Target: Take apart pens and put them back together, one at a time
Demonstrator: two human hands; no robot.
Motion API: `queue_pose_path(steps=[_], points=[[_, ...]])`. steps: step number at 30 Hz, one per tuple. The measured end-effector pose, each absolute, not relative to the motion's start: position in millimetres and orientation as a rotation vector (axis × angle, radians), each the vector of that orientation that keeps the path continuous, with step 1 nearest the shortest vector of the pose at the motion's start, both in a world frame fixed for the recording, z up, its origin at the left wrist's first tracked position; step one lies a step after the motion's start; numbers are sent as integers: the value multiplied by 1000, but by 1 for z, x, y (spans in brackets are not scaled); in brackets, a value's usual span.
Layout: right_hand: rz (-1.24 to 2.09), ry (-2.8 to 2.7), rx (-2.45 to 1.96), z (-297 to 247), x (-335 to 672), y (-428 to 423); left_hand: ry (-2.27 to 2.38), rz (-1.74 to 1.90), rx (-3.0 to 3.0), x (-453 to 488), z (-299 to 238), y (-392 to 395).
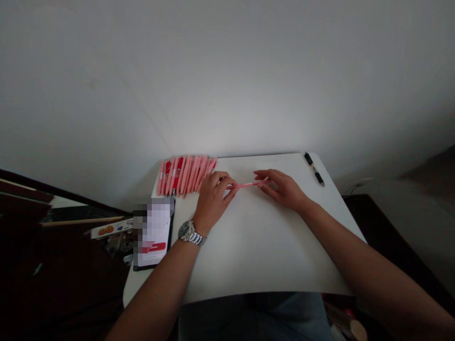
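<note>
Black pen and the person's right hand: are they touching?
Apart: the head view shows white tabletop between the black pen and the right hand.

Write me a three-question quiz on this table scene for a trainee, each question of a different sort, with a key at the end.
1. Multiple choice. Where on the white table does the black pen lie?
A) At the near left corner
B) Near the far right corner
C) At the centre

2. True or false. The left hand is closer to the row of pink pens than the right hand is.

3. Fill in the blank. The wristwatch is worn on the ___ wrist.

Key
1. B
2. True
3. left
</note>
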State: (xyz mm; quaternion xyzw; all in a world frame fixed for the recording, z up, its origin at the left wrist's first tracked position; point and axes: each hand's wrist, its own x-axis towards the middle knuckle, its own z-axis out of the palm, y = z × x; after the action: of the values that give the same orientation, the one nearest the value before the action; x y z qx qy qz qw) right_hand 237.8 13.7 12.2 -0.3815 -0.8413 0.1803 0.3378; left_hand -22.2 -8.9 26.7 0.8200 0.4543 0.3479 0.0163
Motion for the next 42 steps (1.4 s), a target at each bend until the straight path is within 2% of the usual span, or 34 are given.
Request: queue_pose_path(steps=[9,15,22,27,34,42], points=[[432,-2330,-918,11,226,11,1260,1135,2421,-21,24,-8],[495,-2270,-977,14,225,8,1205,1247,2096,-19,21,-9],[672,-2121,-1068,22,221,1,1007,1333,1402,-15,17,-8],[906,-2001,-1082,23,217,-4,831,1324,1131,-11,17,-10],[1150,-1919,-1054,22,215,-7,719,1296,1060,-7,18,-11],[1138,-2042,-1021,29,211,-13,695,1272,1079,-6,17,-11]])
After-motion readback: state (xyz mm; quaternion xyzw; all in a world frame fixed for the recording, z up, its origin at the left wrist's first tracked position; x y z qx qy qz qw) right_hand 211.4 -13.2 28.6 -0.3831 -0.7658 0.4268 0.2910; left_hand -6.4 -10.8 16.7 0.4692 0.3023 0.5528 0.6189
